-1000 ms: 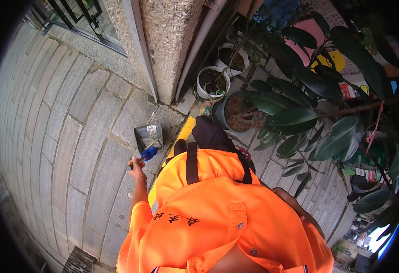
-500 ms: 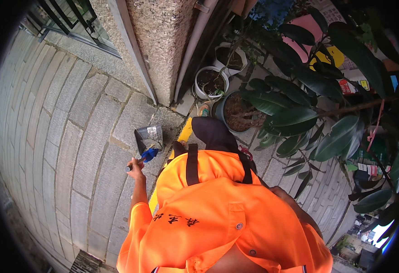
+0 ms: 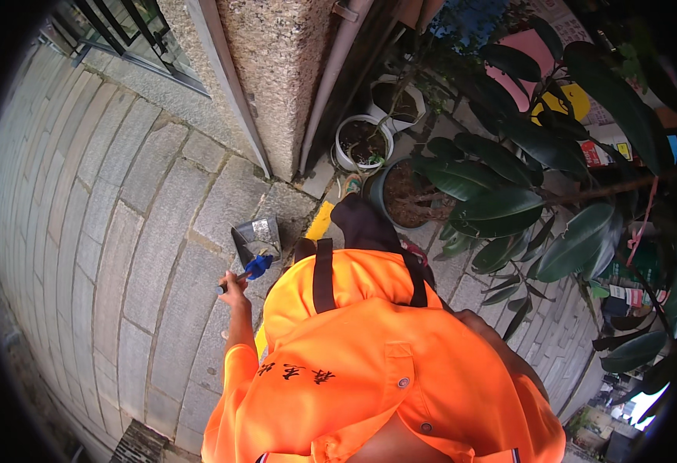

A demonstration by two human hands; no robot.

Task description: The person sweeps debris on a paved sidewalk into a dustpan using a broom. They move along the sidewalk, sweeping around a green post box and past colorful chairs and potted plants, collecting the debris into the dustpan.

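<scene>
My left hand [image 3: 234, 288], at the end of an outstretched arm left of my orange vest, is closed around a dark handle. A blue piece [image 3: 259, 266] sits along that handle, between the hand and a grey dustpan [image 3: 256, 236]. The dustpan is over the stone paving, with a pale label and some light debris showing in it. On the right, my right arm [image 3: 486, 330] shows partly beside the vest; its hand is hidden from sight.
A yellow line [image 3: 320, 222] runs along the paving beside my legs. White planters [image 3: 364, 143] and a dark round pot [image 3: 411, 197] stand ahead, near a rough stone pillar [image 3: 270, 92]. Large dark leaves [image 3: 500, 208] hang over the right side. A grate [image 3: 139, 441] lies lower left.
The whole view has shifted slightly. My left hand keeps its hold on the dustpan, which has barely moved. My legs have shifted a little, uncovering more of one shoe.
</scene>
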